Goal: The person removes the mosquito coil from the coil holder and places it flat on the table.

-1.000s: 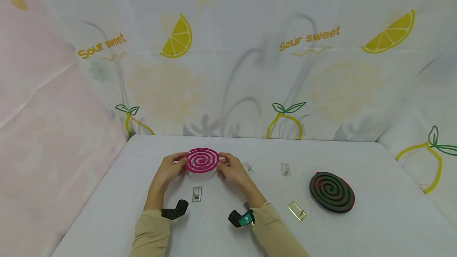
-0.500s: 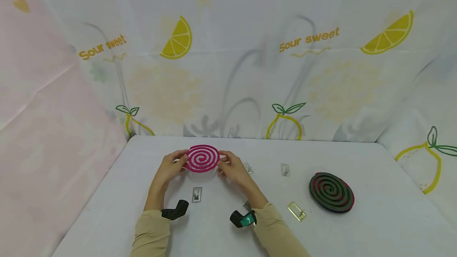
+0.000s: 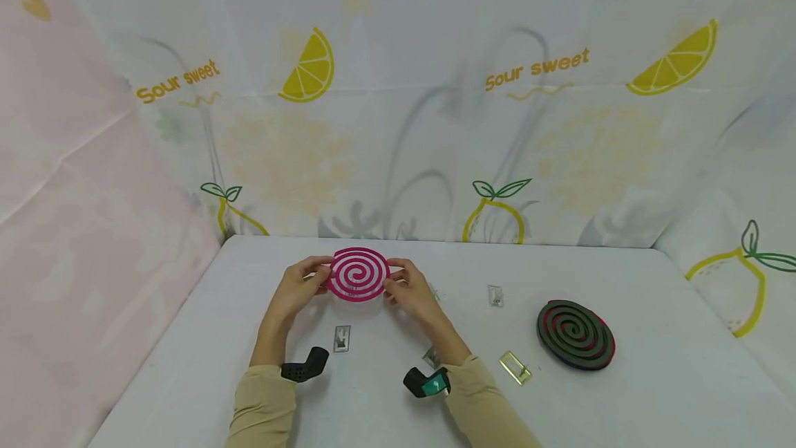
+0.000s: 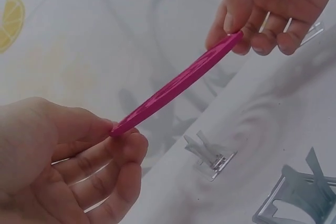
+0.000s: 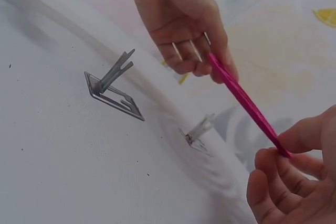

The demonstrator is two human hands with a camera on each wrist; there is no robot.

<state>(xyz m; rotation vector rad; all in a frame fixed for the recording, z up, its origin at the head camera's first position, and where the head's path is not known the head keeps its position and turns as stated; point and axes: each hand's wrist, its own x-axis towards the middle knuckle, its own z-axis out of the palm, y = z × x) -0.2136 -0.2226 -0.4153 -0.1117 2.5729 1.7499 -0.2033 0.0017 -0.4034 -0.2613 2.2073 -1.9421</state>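
Note:
A pink mosquito coil (image 3: 357,273) is held up off the white table between both hands. My left hand (image 3: 300,291) pinches its left edge between thumb and fingers, as the left wrist view shows with the coil (image 4: 178,85) edge-on. On the opposite edge, my right hand (image 3: 410,289) pinches with thumb and fingertips, its other fingers curled below. The coil is tilted, its flat face partly toward the head camera. Below it on the table stands a small metal coil stand (image 5: 194,137) with a forked upright tab, and another stand (image 5: 113,90) lies nearer.
To the right lies a stack of dark green and red coils (image 3: 575,334). A gold-coloured stand (image 3: 515,368) lies left of it, with a silver stand (image 3: 495,296) farther back. Another stand (image 3: 430,357) is partly behind the right wrist. A printed cloth (image 3: 398,123) hangs behind the table.
Both hands have raised the pink coil a little and shifted it slightly right. Its face has tipped further toward the head camera. The stack and stands lie as before.

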